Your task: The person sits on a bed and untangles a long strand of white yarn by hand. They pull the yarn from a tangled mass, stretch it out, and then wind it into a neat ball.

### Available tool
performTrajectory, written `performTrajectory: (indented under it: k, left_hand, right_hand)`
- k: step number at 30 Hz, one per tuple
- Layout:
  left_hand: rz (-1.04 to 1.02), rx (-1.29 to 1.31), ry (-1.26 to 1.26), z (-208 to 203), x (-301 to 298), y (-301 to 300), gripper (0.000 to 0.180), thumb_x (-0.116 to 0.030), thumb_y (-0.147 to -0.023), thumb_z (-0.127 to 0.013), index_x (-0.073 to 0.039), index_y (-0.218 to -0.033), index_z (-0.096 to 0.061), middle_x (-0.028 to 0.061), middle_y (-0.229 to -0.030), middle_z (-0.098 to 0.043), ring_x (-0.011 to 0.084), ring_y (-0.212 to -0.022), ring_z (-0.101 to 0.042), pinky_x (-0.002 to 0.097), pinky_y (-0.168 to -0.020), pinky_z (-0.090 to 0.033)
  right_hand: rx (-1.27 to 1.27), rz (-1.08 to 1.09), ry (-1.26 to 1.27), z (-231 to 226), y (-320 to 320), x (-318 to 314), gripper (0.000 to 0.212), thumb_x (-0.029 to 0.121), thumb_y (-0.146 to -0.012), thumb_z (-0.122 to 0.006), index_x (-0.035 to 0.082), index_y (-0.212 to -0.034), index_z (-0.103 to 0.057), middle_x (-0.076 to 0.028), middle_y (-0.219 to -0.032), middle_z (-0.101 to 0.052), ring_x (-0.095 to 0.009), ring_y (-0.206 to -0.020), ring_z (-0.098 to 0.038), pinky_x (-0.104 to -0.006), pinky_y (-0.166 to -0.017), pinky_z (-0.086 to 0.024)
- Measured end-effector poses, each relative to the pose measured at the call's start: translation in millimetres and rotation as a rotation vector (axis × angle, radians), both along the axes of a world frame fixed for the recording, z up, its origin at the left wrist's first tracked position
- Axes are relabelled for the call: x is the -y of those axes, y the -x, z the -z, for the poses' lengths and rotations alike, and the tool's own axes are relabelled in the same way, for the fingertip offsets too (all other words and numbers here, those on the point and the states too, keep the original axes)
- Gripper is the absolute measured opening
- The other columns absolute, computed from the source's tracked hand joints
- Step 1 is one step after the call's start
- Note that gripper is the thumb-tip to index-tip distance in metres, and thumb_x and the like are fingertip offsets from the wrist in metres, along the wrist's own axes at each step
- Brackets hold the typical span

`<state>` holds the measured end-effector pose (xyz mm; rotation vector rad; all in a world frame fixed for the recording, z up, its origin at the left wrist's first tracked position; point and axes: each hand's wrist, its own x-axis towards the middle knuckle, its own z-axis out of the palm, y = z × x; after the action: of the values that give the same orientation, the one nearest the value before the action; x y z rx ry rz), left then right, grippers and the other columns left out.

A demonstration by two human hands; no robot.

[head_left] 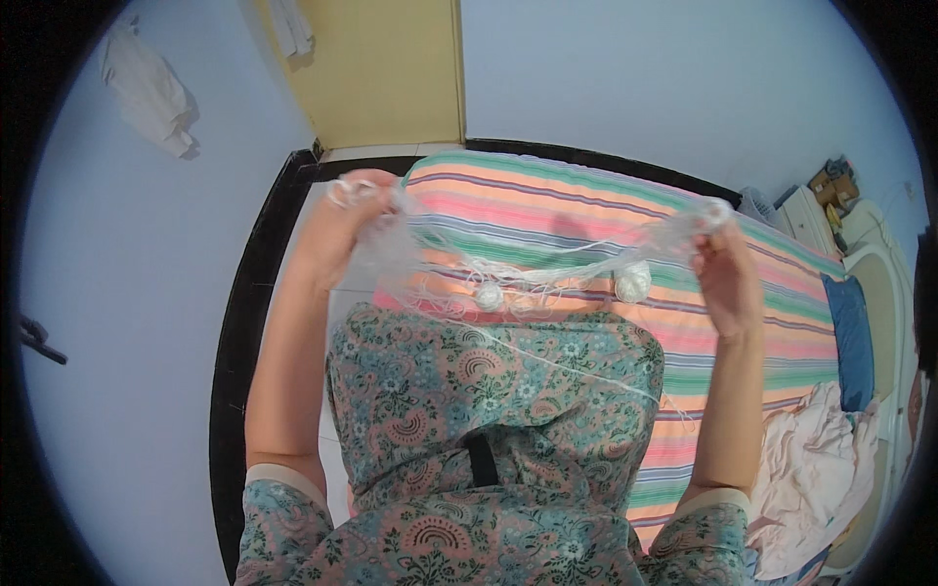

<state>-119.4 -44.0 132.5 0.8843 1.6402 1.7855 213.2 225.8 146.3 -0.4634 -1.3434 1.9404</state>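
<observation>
Head view: both arms are up, and the left hand (344, 217) and right hand (721, 262) each pinch one end of a thin see-through mesh bag (410, 256), stretched between them over the near edge of a striped bed (625, 210). White string (547, 273) tangles across the middle with two small white balls (632, 284) hanging off it. Pinkish cloth (816, 469) lies bunched at the right, with a yellow door (391, 68) at the far wall.
</observation>
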Motion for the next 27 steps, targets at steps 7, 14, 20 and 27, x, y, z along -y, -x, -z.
performTrajectory:
  k: [7,14,20,27]
  left_hand:
    - [0.274,-0.003,-0.001,-18.5,-36.9,-83.4,0.015,-0.006,-0.082,-0.058,-0.004,-0.096,-0.059,0.0019,-0.086,-0.059,0.0091,-0.076,-0.056,0.0231,-0.066,-0.045]
    - [0.182,-0.047,-0.033,-7.5,-44.8,-88.9,0.012,-0.005,-0.084,-0.056,-0.004,-0.096,-0.060,0.0000,-0.083,-0.058,0.0064,-0.073,-0.054,0.0204,-0.064,-0.045]
    - [0.153,0.115,-0.096,9.2,-47.6,-82.6,0.014,-0.009,-0.085,-0.056,-0.005,-0.098,-0.058,-0.0011,-0.079,-0.056,0.0052,-0.068,-0.050,0.0204,-0.059,-0.043]
    - [0.186,-0.052,-0.126,25.6,-62.3,-98.2,0.018,-0.009,-0.085,-0.053,-0.004,-0.102,-0.056,0.0000,-0.082,-0.055,0.0057,-0.069,-0.050,0.0199,-0.059,-0.041]
  right_hand:
    - [0.158,-0.328,-0.202,38.0,86.6,100.0,0.044,0.019,-0.080,-0.064,0.005,-0.119,-0.046,-0.004,-0.104,-0.054,-0.011,-0.092,-0.052,-0.0258,-0.077,-0.044]
    - [0.198,-0.368,0.003,49.7,94.5,108.1,0.015,0.016,-0.087,-0.055,0.003,-0.094,-0.056,-0.001,-0.086,-0.060,-0.006,-0.077,-0.055,-0.0215,-0.067,-0.044]
    - [-0.035,-0.304,0.301,53.0,83.0,83.2,0.022,0.023,-0.089,-0.051,0.006,-0.102,-0.051,-0.004,-0.088,-0.059,-0.011,-0.079,-0.056,-0.0255,-0.074,-0.044]
    - [0.178,-0.337,-0.047,50.5,103.1,132.8,0.024,0.020,-0.088,-0.054,0.003,-0.104,-0.049,0.000,-0.089,-0.057,-0.006,-0.082,-0.051,-0.0215,-0.071,-0.041]
